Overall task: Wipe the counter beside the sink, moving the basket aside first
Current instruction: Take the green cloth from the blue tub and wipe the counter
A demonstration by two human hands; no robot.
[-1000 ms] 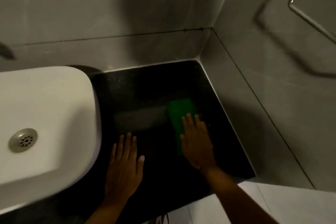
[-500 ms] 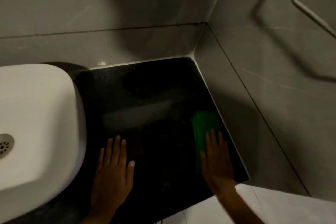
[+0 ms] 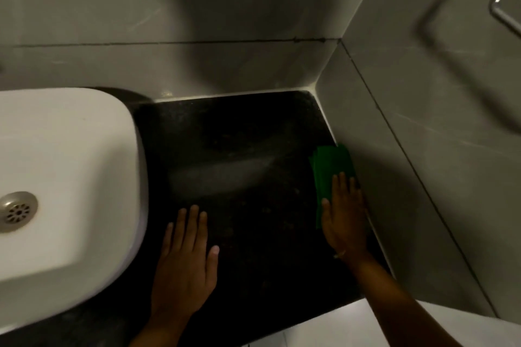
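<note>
We see one black counter point(image 3: 239, 135) filling the corner between two grey tiled walls, with one white sink point(image 3: 64, 172) standing at its left edge and partly overhanging the front. In the sink bowl there is one round metal drain point(image 3: 17, 211), near the left border of the view. Two bare hands are on the counter. Our left hand point(image 3: 186, 259) lies palm down near the front edge, just right of the sink's rounded corner, its four fingers stretched forward and close together and the thumb held out to the right; it holds nothing and rests flat on the dark stone. Our right hand point(image 3: 345, 217) is flat too, fingers extended and together, pressing down on one green cloth point(image 3: 329, 169) at the counter's right edge, right where the stone meets the side wall. The cloth appears folded, and its far end sticks out beyond the fingertips, touching the base of that wall, while its near part is hidden under the palm. A thin bracelet or band point(image 3: 339, 255) shows at the right wrist. One pale, hazy streak point(image 3: 222, 175) lies across the middle of the counter, between the two hands and farther back. At the upper right, on the side wall, we count one metal rail point(image 3: 504, 15), only partly in view. No basket shows anywhere on the counter in this view.
</note>
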